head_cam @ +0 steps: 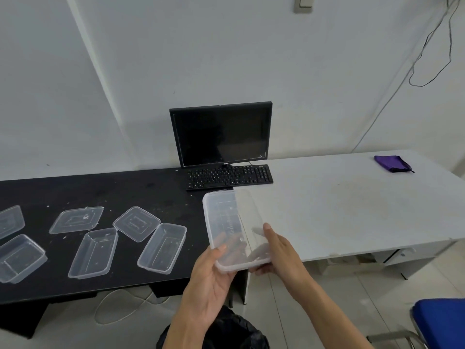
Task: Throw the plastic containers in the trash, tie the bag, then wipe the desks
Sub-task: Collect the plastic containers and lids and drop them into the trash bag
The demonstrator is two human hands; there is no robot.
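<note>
Below hands (251, 268), trash bag (234, 331) half hidden

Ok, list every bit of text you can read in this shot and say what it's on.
Nothing here is legible.
Monitor: small logo on the bottom bezel, too small to read.
Keyboard: key legends show only as pale specks.
Held plastic container: faint embossed marks on the base, blurred.
Containers on the black desk: embossing unreadable.

Both hands hold a clear rectangular plastic container (232, 230) above the seam between black tabletop (125, 192) and white tabletop (352, 210); left hand (211, 280) beneath, right hand (279, 250) at its side. Black trash bag (234, 331) below. Five more clear containers and lids lie on the black tabletop.
</note>
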